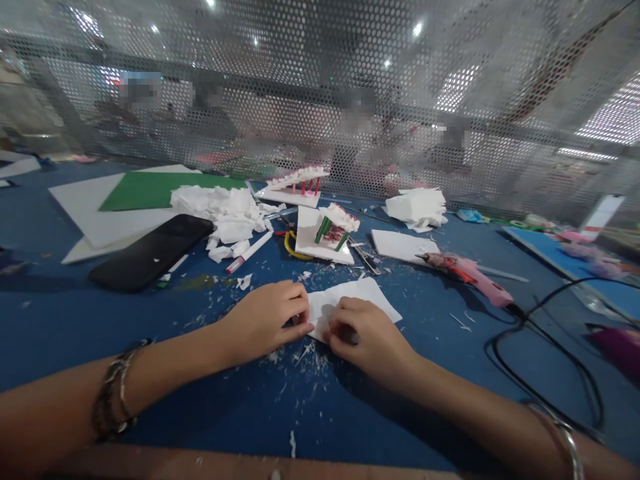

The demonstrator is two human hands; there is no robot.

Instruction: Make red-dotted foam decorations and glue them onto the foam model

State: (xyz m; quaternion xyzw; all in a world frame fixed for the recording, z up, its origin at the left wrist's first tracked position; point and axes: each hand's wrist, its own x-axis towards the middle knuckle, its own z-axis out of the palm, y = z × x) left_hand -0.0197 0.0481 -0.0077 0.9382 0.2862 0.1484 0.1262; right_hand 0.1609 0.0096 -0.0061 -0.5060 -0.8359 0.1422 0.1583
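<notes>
A folded sheet of white paper [367, 293] lies on the blue table in front of me. My left hand [270, 315] pinches its left end between thumb and fingers. With fingers curled, my right hand [367, 337] grips the near edge of the same sheet. Just beyond the paper stands a small model [337, 230] with green posts and a white, red-specked top on a white base. White scraps are scattered on the table around both hands.
A pink glue gun [475, 277] with a black cord lies at right. At left are a black phone [153, 253], a marker [250, 252], crumpled tissue [220, 207] and a green sheet [150, 190]. Behind stands a perforated metal screen [300, 93]. Another model [295, 190] has red posts.
</notes>
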